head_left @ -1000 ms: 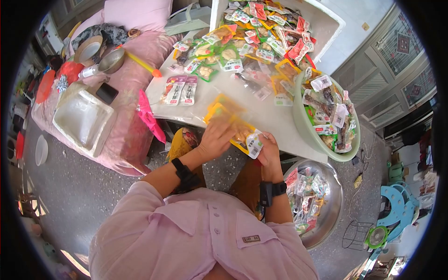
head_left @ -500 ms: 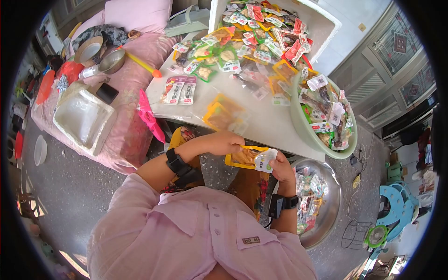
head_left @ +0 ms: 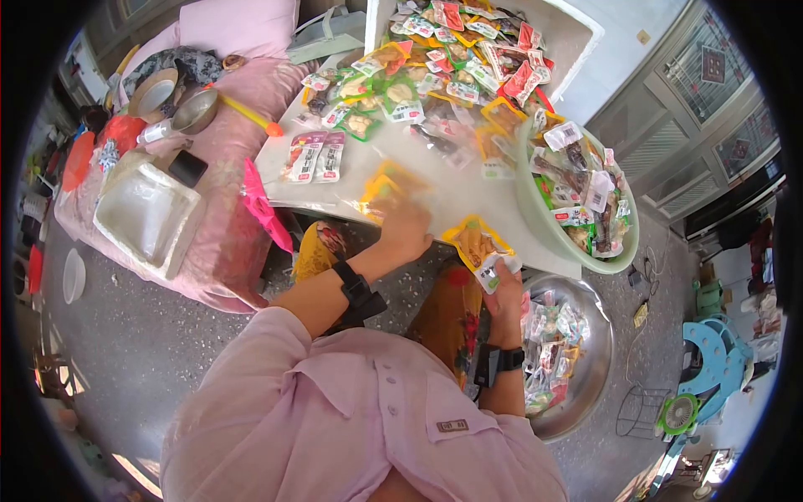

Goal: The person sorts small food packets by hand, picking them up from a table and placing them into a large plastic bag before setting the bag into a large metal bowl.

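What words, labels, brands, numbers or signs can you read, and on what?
None reads clearly.
Packet in the right hand: label too blurred.
Two pouches: large characters show, too blurred to quote.
Shirt patch: too small.
Other packs on the table, in the tub, box and basin: too small or blurred.

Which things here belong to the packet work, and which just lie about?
Likely in the job:
yellow-edged clear plastic packet in the right hand
pale green oval plastic tub
round silver metal basin

Apparently lying about:
black rectangular phone
round green plastic fan
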The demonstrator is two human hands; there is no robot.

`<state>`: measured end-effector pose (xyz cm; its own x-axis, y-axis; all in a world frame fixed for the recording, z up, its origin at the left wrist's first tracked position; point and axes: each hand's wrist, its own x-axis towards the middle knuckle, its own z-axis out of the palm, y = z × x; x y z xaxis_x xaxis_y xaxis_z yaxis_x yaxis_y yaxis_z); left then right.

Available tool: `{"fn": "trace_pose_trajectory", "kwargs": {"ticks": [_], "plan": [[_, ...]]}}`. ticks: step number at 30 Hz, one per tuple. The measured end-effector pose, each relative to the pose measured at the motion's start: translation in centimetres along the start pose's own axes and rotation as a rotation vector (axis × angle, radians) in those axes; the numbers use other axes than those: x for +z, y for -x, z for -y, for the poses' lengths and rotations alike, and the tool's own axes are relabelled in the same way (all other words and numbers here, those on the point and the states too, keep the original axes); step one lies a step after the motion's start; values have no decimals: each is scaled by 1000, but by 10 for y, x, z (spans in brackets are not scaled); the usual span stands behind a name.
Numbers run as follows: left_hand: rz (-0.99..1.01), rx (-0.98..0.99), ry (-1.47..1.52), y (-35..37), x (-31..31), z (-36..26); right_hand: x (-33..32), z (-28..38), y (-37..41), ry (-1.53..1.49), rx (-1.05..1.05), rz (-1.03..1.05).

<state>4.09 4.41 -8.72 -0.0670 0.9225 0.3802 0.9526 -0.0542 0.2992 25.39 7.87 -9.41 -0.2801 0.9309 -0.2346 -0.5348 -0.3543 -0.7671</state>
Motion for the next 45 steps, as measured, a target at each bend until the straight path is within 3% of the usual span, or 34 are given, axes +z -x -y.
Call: {"fn": "trace_pose_trajectory", "kwargs": {"ticks": [6,12,15,24,31,34,37,45], "plan": [[74,-197,142,-2,4,2,5,-10,-13,55,-49,24],[93,-269,138,-2,18,9,19,-23,-20,24,-124,6],[-6,-366,368,-3,23,16,28,-26,-16,-10,-101,-17],[-212,1,204,3,-6,-7,49,-29,-14,47,133,135],[-229,94,147,7,-8,-11,73,-53,-62,-1,233,214],[-226,94,136,8,-12,-11,96,-41,-55,194,251,175],[-267,98,119,10,-19,-9,83,-28,-60,536,342,314],[-277,176,133,15,-16,-8,78,-43,-70,689,31,219]]}}
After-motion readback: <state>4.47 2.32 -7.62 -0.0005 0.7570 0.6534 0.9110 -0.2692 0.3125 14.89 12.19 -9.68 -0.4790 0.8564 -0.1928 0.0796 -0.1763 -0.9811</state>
